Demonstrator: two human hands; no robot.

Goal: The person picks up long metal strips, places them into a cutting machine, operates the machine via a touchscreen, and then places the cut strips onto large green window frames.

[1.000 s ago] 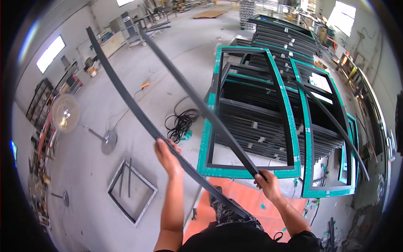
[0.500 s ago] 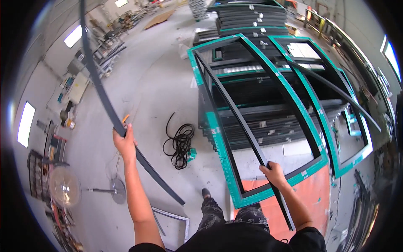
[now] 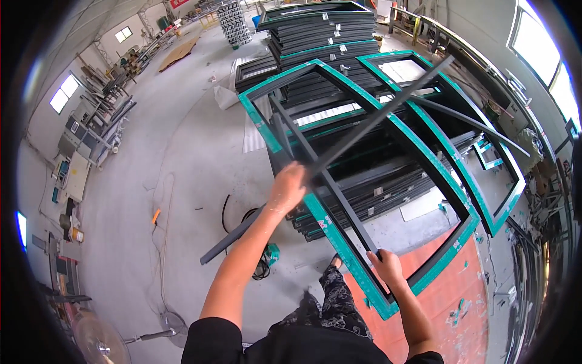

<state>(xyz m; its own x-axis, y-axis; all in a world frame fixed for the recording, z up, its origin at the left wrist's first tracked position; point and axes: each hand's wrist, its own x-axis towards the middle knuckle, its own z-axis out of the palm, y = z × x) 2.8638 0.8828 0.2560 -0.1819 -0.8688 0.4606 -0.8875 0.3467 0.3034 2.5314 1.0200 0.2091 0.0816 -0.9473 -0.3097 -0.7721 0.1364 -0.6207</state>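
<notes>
My left hand [image 3: 288, 187] is closed around a long dark profile bar [image 3: 379, 115]. The bar slants from low on the left up across the frames, its far end blurred. My right hand [image 3: 387, 267] grips a second dark profile bar [image 3: 339, 203], which runs up and left over the opening of a black frame edged in green film [image 3: 330, 227]. Whether that bar touches the frame, I cannot tell. To the right stands another green-edged frame [image 3: 441, 142], with a third dark bar [image 3: 473, 124] across it. Both frames lean tilted against stacked frames.
A tall stack of dark frames [image 3: 327, 27] rises behind. Orange sheeting [image 3: 448, 309] covers floor at the right. Black coiled strip [image 3: 262, 270] lies partly hidden by my left arm. A fan [image 3: 100, 346] stands at lower left, and a cord with an orange end [image 3: 156, 216] crosses the floor.
My left hand has swung right with its bar, which now slants across the frames. My right hand still grips its bar, which has shifted further up into the frame. The view has turned right.
</notes>
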